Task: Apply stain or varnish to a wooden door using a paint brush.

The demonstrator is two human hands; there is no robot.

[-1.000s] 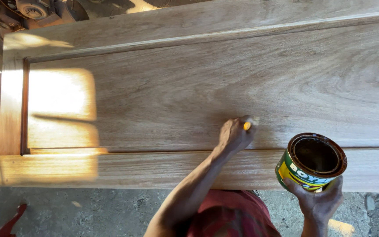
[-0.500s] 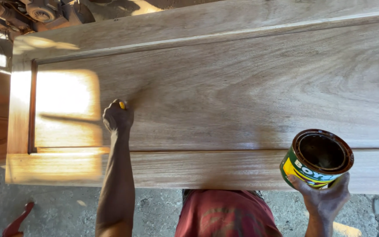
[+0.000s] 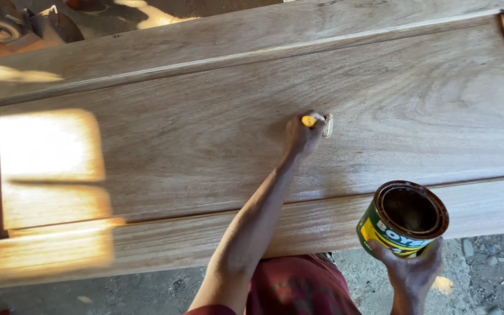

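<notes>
Brush [image 3: 322,124] in left hand [image 3: 300,135], pressed on wooden panel [image 3: 205,134]; right hand [image 3: 410,271] holds can [image 3: 403,217].

A round open metal can [image 3: 403,219] with a yellow and green label is hovering just off the wooden panel's [image 3: 205,134] near edge, toward its right end.

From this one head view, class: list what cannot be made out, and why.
- Brush: bristles hidden behind left hand.
- Can: contents too dark; base covered by right hand.
- Wooden door panel: ends cut off by frame edges; left part washed out by sunlight.
</notes>
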